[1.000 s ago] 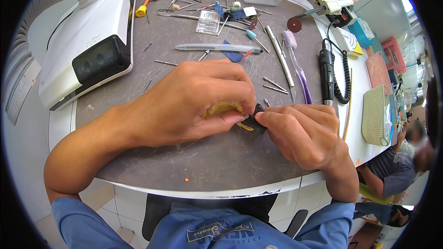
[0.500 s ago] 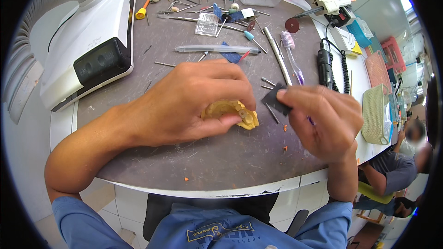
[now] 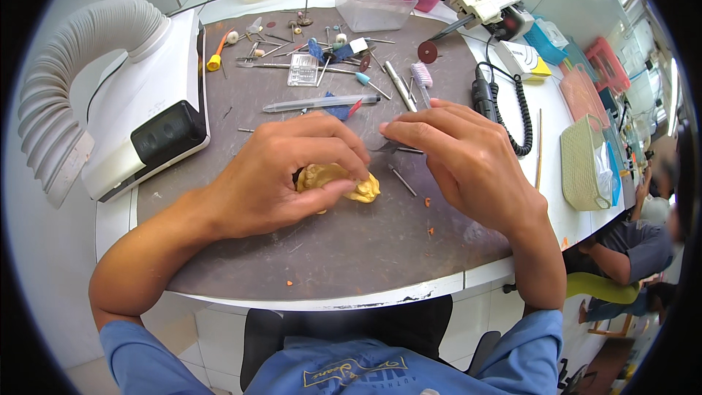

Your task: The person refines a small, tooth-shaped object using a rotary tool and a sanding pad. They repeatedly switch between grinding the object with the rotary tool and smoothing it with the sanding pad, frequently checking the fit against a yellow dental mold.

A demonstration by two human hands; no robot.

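A yellow dental cast (image 3: 363, 189), shaped like an arch of teeth, is partly covered by my left hand (image 3: 292, 168). The thumb and fingers of that hand curl around the cast just above the grey-brown work mat (image 3: 351, 263). To the right, my right hand (image 3: 468, 150) hovers palm down with its fingers stretched out. Beneath its fingertips is a small dark piece of what looks like sandpaper (image 3: 386, 147), close to the mat and no longer pinched as far as I can see. A thin metal bur (image 3: 403, 181) lies between the cast and my right hand.
Burs, discs and a translucent pen (image 3: 322, 103) lie scattered toward the back. A toothbrush (image 3: 422, 77) is beyond my right hand. A white machine with a hose (image 3: 157, 132) stands left. A handpiece (image 3: 482, 95), its coiled cord and a woven basket (image 3: 585, 164) are right.
My right hand has moved left toward the cast, its fingers straightening from a pinch on the dark sheet, which is now lower. The left hand stays around the cast. The whole view has shifted.
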